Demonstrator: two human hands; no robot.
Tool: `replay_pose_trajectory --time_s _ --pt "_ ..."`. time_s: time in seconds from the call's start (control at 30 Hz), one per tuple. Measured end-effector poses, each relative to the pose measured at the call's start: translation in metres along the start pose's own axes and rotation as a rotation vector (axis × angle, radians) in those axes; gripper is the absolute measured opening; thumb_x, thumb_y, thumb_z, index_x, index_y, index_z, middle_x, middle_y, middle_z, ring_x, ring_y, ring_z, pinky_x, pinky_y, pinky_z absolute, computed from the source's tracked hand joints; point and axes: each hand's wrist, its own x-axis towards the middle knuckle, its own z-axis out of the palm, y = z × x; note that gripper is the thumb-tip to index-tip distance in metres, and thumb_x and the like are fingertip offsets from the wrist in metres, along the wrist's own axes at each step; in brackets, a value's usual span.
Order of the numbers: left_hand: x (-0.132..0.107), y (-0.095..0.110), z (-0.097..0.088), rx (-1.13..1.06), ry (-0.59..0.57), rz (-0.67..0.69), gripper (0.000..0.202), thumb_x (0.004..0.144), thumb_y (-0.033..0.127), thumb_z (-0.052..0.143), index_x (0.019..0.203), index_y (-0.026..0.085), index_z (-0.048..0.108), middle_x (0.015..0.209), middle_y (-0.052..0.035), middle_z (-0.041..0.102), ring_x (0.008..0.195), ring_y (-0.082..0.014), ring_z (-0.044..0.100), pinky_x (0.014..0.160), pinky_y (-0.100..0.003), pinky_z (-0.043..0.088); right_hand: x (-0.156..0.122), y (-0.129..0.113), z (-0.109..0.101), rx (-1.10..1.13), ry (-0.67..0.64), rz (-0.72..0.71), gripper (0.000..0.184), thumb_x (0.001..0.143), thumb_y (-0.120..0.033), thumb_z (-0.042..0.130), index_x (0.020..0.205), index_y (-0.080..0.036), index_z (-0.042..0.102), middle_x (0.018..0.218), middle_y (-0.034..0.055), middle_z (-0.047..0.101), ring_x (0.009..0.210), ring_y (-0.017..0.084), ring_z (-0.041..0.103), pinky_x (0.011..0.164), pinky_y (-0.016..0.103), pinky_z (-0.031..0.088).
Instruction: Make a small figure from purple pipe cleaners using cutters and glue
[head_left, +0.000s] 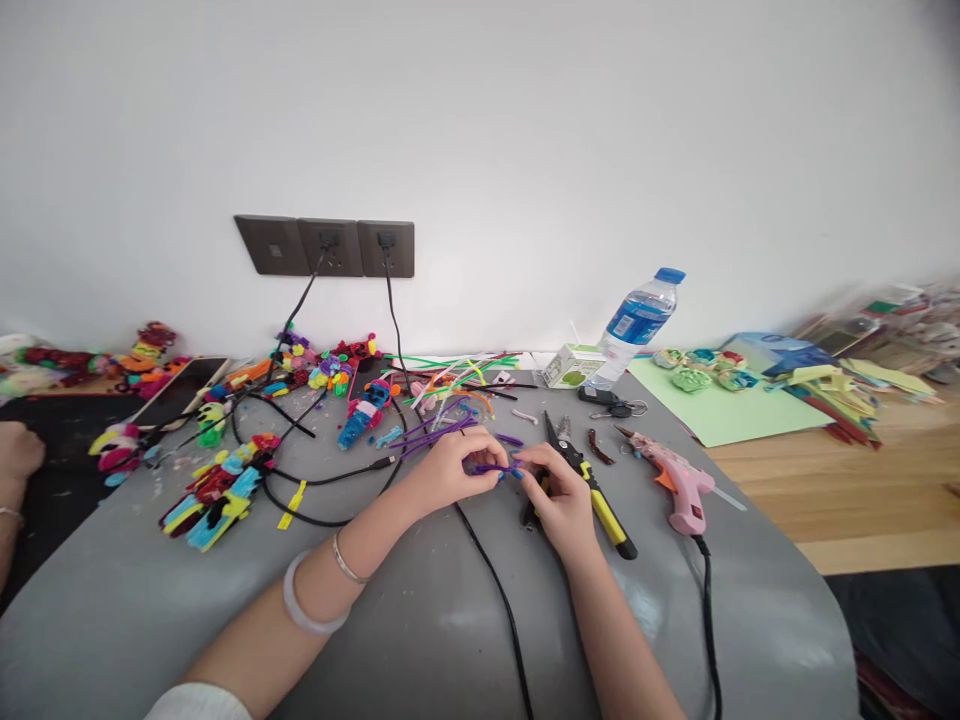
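Pinching a thin, fuzzy purple pipe cleaner (pixel 491 468) between thumb and fingertips, the left hand (pixel 457 468) sits just left of a pair of pliers with black-and-yellow handles (pixel 600 505). The right hand (pixel 553 488) closes its thumb and forefinger on the same piece and covers part of the pliers; whether it touches them cannot be told. The pipe cleaner lies left of the pliers' upper part, its long axis running side to side, crosswise to the pliers, with a slight bend. One end points right, into the right fingertips; the other points left, into the curl of the left hand, where its tip is hidden.

Farther left of the pliers' jaws, loose straight purple fuzzy stems (pixel 429 432) fan out on the grey tabletop (pixel 420 620), and beyond them a blue-and-pink fuzzy figure (pixel 367 412) lies slantwise. Right of the pliers rests a pink plastic glue gun (pixel 686 490), nozzle aimed away and leftward. Past the pliers' tips stand a small white-and-green carton (pixel 574 366) and a clear plastic bottle with a blue cap and label (pixel 637 322). Well left of the pliers, another person's hand (pixel 19 450) shows at the edge.
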Motion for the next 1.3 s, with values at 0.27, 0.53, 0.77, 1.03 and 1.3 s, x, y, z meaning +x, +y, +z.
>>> replay_pose_trajectory --time_s 0.27,0.53,0.77,1.03,1.3 --pt "-0.0006 -0.0045 0.0062 0.007 0.114 -0.025 0.011 0.076 0.011 0.06 0.084 0.017 0.064 0.083 -0.0017 0.062 0.076 -0.0138 0.057 0.072 -0.025 0.047 -0.0022 0.0038 0.0016 0.003 0.077 0.09 0.013 0.089 -0.029 0.062 0.099 -0.022 0.067 0.079 0.0024 0.063 0.072 0.018 0.059 0.066 0.031 0.049" --pt "-0.0006 -0.0044 0.0045 0.015 0.095 -0.016 0.015 0.076 0.009 0.062 0.088 0.017 0.066 0.084 -0.0015 0.063 0.079 -0.0144 0.059 0.073 -0.025 0.046 -0.0015 0.0038 0.0017 0.004 0.066 0.07 0.009 0.087 -0.026 0.064 0.095 -0.022 0.067 0.077 0.0014 0.062 0.071 0.017 0.058 0.067 0.031 0.047" --pt "-0.0004 -0.0037 0.0051 0.022 0.076 -0.006 0.014 0.076 0.008 0.062 0.086 0.017 0.066 0.083 -0.0013 0.063 0.077 -0.0137 0.057 0.073 -0.024 0.046 -0.0015 0.0028 0.0019 0.013 0.063 0.06 0.009 0.086 -0.027 0.067 0.094 -0.023 0.067 0.077 0.0009 0.062 0.071 0.017 0.057 0.067 0.03 0.046" --pt "-0.0005 -0.0048 0.0035 0.025 0.023 0.026 0.015 0.077 0.007 0.061 0.086 0.016 0.067 0.081 -0.0014 0.061 0.077 -0.0134 0.056 0.072 -0.023 0.045 -0.0025 0.0065 0.0013 0.006 0.037 0.069 0.01 0.086 -0.024 0.067 0.095 -0.023 0.066 0.078 0.0005 0.06 0.072 0.016 0.056 0.067 0.029 0.044" --pt "-0.0015 -0.0025 0.0025 0.02 0.018 0.021 0.014 0.076 0.008 0.061 0.085 0.016 0.067 0.081 -0.0014 0.061 0.077 -0.0133 0.056 0.072 -0.023 0.045 -0.0019 0.005 0.0006 -0.012 0.043 0.063 0.01 0.085 -0.027 0.067 0.094 -0.023 0.067 0.077 0.0011 0.061 0.071 0.017 0.056 0.066 0.03 0.043"
